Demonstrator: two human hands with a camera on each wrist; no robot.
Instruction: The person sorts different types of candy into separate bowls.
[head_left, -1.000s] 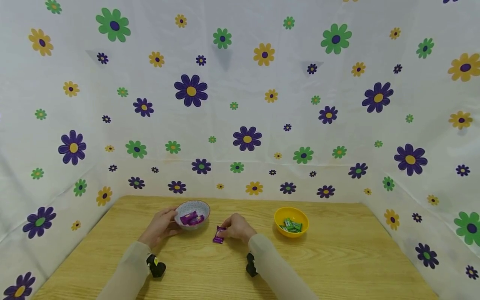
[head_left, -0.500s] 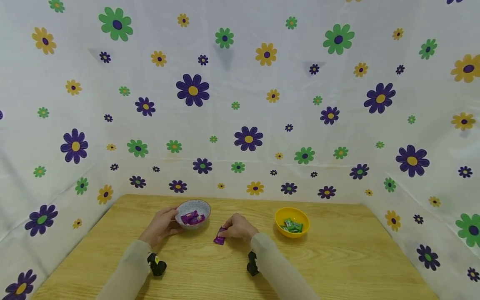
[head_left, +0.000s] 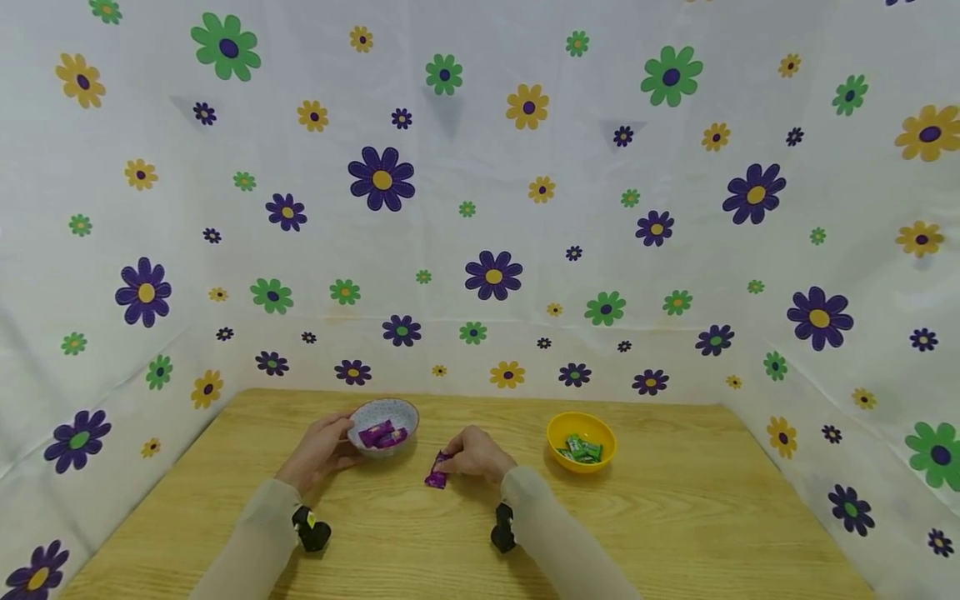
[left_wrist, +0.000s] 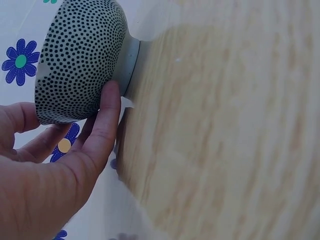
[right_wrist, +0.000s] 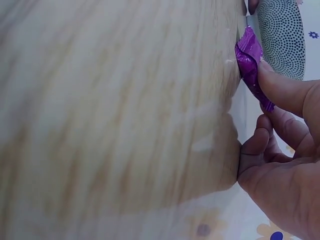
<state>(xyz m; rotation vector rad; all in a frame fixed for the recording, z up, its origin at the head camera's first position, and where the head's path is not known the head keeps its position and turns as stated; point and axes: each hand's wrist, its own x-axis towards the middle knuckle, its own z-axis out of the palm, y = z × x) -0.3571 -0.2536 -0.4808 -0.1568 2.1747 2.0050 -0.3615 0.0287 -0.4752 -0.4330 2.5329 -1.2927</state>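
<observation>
At the left, my left hand (head_left: 318, 450) holds a speckled bowl (head_left: 386, 407) by its side. The left wrist view shows the thumb at the rim and fingers against the dotted outer wall (left_wrist: 82, 55), one of them reaching the foot of the bowl. Purple wrapped candies (head_left: 377, 432) lie inside. Right of this bowl, my right hand (head_left: 480, 454) pinches another purple wrapped candy (right_wrist: 248, 57) between thumb and finger, low over the tabletop. Its other fingers are curled, and the side of the hand rests at the table surface.
A yellow bowl (head_left: 587, 467) with several green wrapped candies (head_left: 583, 449) stands to the right of my right hand. The wooden table (head_left: 420, 550) ends at a flower-print curtain (head_left: 442, 233) behind and on both sides. Black devices (head_left: 311, 533) are strapped at both wrists.
The pinched purple candy has tilted slightly in my right fingers, and less of its label shows. My left hand and the speckled bowl stay put.
</observation>
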